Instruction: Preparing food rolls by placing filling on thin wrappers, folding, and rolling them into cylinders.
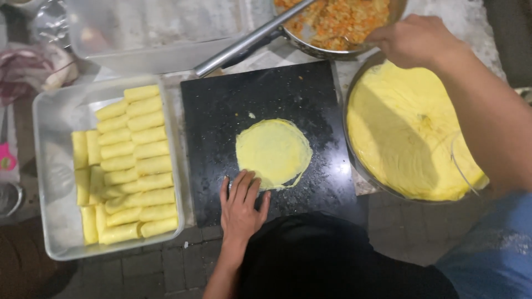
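Observation:
A thin round yellow crepe point(274, 150) lies flat in the middle of a black board point(221, 105). My left hand point(241, 206) rests flat on the board at the crepe's near edge, fingers spread and touching it. My right hand point(414, 40) reaches to the far right over a metal pan point(310, 47) of orange and yellow chopped filling point(339, 20); its fingers are curled around a utensil at the pan's rim, mostly hidden. Below that arm sits a wide round dish point(354, 160) with a stack of yellow crepes point(404, 133).
A clear rectangular tray point(52, 182) on the left holds several rows of rolled yellow crepes point(133, 160). A clear plastic lid or box point(155, 30) lies behind it. The pan's long metal handle point(244, 44) crosses the board's far edge. Plastic bags point(33, 66) lie at far left.

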